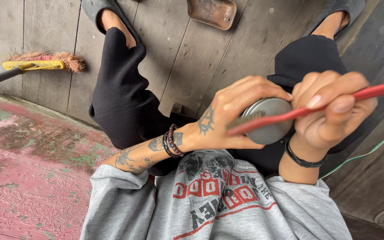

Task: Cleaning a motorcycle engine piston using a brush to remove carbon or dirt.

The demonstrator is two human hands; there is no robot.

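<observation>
My left hand, tattooed and with bead bracelets at the wrist, grips a round grey metal part held over my lap. My right hand holds a red-handled toothbrush whose bristle end lies across the face of the metal part. The handle sticks out to the upper right. Most of the part's rim is hidden by my fingers.
I sit with black trousers and sandals over dark wooden floorboards. A rusty metal tray lies at top centre. A yellow-backed broom rests at the left. A worn red painted surface lies lower left; a green wire runs right.
</observation>
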